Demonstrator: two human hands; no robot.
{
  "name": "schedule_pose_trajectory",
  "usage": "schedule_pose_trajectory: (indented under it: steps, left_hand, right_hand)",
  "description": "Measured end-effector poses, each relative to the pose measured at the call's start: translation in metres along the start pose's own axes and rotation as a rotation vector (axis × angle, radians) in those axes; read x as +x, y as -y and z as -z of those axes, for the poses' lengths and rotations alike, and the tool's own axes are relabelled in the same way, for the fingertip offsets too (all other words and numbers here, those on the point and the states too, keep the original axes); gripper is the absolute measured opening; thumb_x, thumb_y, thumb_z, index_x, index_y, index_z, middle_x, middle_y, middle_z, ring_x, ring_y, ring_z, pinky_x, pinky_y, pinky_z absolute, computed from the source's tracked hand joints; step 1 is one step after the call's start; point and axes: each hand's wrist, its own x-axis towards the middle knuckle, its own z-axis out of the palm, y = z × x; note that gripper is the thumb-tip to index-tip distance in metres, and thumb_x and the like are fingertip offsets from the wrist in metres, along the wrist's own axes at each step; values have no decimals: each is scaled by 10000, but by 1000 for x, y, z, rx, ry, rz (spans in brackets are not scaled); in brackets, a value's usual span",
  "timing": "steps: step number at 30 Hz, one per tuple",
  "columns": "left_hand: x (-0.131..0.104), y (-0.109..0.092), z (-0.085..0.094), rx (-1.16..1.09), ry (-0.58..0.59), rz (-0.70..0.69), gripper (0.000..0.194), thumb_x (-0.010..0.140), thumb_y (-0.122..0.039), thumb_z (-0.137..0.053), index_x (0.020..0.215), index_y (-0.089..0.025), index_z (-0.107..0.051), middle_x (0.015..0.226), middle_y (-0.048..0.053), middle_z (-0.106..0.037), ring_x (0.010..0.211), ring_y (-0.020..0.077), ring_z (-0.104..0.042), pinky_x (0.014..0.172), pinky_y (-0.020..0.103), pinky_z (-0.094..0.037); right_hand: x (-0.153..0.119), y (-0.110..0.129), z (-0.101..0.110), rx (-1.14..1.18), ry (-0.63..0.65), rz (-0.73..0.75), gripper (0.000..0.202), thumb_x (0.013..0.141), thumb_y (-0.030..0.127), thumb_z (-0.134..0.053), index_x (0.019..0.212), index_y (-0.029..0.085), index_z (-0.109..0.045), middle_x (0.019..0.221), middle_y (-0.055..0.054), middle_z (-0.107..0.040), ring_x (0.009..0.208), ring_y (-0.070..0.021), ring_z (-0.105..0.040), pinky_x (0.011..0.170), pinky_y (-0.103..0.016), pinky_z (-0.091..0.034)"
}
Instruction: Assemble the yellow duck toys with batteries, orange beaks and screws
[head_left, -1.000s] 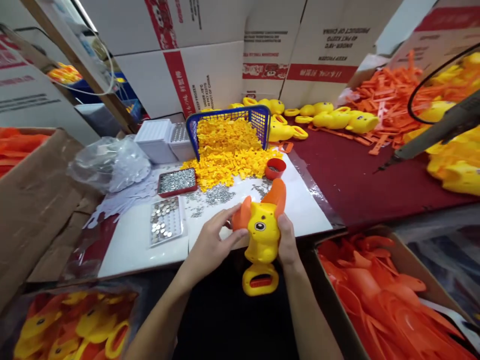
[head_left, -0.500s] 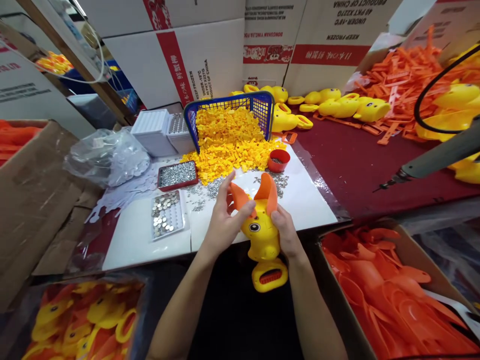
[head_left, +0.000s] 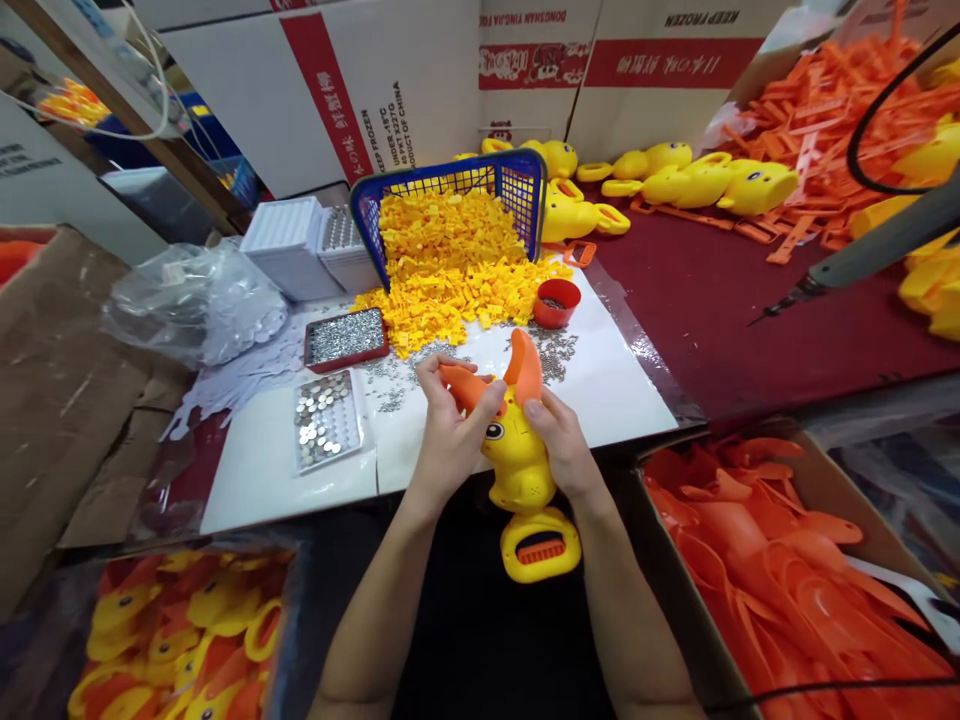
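Between my hands, just over the front edge of the white worktop, is a yellow plastic animal-head toy [head_left: 519,470] with a painted eye and a ring-shaped handle pointing toward me. Two orange ears rise from its top. My left hand [head_left: 450,430] pinches the left orange ear [head_left: 463,384], thumb across its base and fingers behind it. My right hand [head_left: 562,440] is wrapped round the toy's right side, its thumb at the foot of the right orange ear [head_left: 525,365]. Both sets of fingertips are partly hidden behind the toy.
Beyond my hands a tipped blue basket [head_left: 450,170] spills small yellow parts [head_left: 450,270]. Nearby are a red cup [head_left: 556,304], a tray of screws [head_left: 346,340] and a tray of metal discs [head_left: 328,422]. An electric screwdriver [head_left: 862,255] hangs right, above a box of orange ears [head_left: 810,580].
The left ear has gone from upright to leaning left under my left hand. The right ear is turned more edge-on, and the toy is rotated slightly. My whole view has shifted a little.
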Motion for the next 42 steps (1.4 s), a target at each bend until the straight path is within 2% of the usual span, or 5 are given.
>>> schedule_pose_trajectory:
  steps: [12,19,26,34,42]
  left_hand:
    - [-11,0,14,14,80,83,553,786,-404,-800,1131,-292,-383,1201,31,-566,1050,181,-634,906,336,-543]
    - [-25,-14,34,-108,228,296,748,725,-399,-858,1297,-319,-382,1221,62,-637,1010,221,-699,824,325,-577]
    - [-46,-17,43,-238,240,307,1058,636,-262,-933,1452,-341,-265,1199,61,-705,1078,235,-707,897,321,-560]
    - [-90,-6,47,-330,154,215,834,650,-245,-951,1281,-364,-417,1303,64,-712,1110,211,-710,924,311,-566]
    - [-100,10,51,-308,153,164,1004,515,-296,-1006,1374,-281,-487,1323,141,-695,1209,319,-672,1013,438,-554]
  right_hand:
    - [-6,-6,6,-94,13,157,471,822,590,-718,1091,203,-695,1044,-58,-751,941,-235,-709,809,-326,-589]
    - [-12,-10,6,-224,46,218,497,829,595,-701,1113,188,-674,1061,-73,-741,939,-233,-691,800,-320,-568]
    - [-26,-11,2,-245,82,288,491,817,573,-725,1126,194,-673,994,-58,-750,866,-217,-690,765,-297,-570]
    - [-66,-22,0,-245,92,309,691,771,651,-738,1274,185,-651,1083,-99,-748,906,-261,-715,777,-329,-595]
    - [-70,-51,5,-127,95,313,848,654,696,-794,1306,176,-638,1174,-166,-715,1040,-366,-708,908,-497,-590]
